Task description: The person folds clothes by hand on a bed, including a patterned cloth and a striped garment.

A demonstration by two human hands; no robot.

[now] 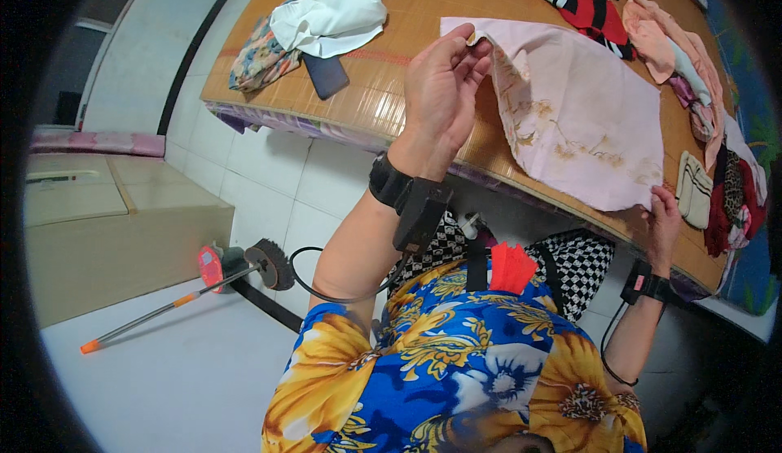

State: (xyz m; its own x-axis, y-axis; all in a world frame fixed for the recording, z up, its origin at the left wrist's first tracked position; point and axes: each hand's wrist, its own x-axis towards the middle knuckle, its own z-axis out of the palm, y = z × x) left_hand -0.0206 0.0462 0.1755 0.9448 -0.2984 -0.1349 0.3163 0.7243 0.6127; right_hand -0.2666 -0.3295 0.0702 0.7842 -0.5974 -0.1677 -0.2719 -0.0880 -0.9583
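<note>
A pale pink cloth (586, 98) with a brownish floral pattern lies partly spread over a bed covered by a woven mat (421, 1). My left hand (445, 80) pinches its left edge and lifts it, so that side curls up off the mat. At the cloth's near right corner, my right hand (663, 211) holds the edge between thumb and fingers, close to the bed's front. Right of that hand rests a folded cream cloth (694, 190) with dark stripes.
A white cloth (333, 16) tops a floral fabric (263, 56), with a dark phone-like object (325, 76) beside them. A red, black and white garment (574, 1) and peach clothing (650, 37) lie at the far right. A long-handled brush (269, 263) stands by a beige cabinet (134, 239).
</note>
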